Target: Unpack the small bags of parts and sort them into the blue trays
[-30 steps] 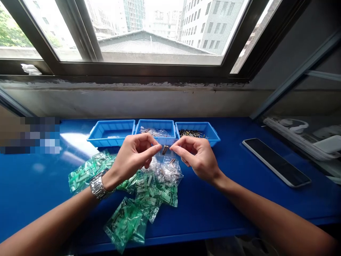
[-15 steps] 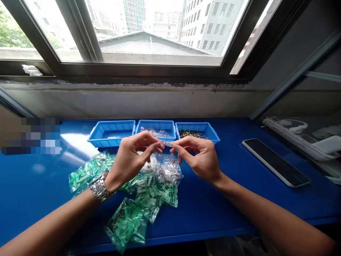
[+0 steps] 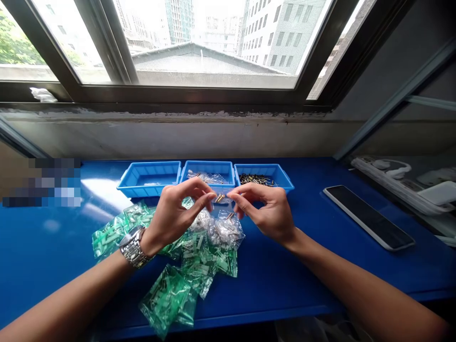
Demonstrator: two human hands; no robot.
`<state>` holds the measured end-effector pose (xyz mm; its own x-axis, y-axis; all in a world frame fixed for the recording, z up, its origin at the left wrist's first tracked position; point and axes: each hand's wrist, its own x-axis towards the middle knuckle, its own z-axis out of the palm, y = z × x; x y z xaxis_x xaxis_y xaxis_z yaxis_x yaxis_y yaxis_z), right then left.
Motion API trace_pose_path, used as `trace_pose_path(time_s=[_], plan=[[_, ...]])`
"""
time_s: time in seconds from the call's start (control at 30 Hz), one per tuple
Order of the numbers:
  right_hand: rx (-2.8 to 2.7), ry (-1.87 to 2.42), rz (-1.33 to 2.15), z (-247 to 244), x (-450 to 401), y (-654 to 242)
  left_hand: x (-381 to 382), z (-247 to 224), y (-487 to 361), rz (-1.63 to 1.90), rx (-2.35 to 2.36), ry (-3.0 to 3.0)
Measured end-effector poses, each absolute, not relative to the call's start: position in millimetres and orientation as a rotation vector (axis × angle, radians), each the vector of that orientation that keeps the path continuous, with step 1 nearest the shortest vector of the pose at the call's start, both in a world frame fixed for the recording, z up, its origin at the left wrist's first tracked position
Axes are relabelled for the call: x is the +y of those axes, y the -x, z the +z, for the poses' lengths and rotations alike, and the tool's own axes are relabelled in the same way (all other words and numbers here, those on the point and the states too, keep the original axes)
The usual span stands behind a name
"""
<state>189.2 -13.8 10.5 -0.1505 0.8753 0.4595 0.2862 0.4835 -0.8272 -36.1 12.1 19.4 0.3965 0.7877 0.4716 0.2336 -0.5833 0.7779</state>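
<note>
Curving the left hand (image 3: 174,213) and right hand (image 3: 267,212) beside light, stiff, slippery brass pins (image 3: 220,198), best pinched by their ends; whether either grips them, I cannot tell.

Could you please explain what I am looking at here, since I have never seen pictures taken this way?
No machine is involved here: these are a person's own two bare hands. The picture comes from a camera worn on the person's head, looking forward and down, so the arms reach in from the bottom edge. The left hand, with a metal wristwatch, and the right hand meet at the middle. Their fingers appear to pinch a small clear bag holding brass pins. On the blue workbench stand three blue plastic trays: the left one, the middle one with clear bags, and the right one with metal pins. Bags of green parts lie in front, a smartphone lies to the right, and a window is behind.
</note>
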Motion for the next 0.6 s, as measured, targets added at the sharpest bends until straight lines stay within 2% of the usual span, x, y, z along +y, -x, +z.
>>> trace_pose_path(time_s=[0.1, 0.2, 0.4, 0.6], plan=[[-1.666, 0.994, 1.050, 9, -11, -191, 12, 23, 36, 0.912, 0.840, -1.908], [-1.615, 0.922, 1.302, 7, -8, -191, 12, 24, 36, 0.841, 0.834, -1.881], [-1.326, 0.972, 1.269, 2, 5, -192, 17, 22, 33, 1.080, 0.934, -1.775], [-1.308, 0.983, 1.404, -3, 12, -195, 17, 20, 34, 1.068, 0.939, -1.850]])
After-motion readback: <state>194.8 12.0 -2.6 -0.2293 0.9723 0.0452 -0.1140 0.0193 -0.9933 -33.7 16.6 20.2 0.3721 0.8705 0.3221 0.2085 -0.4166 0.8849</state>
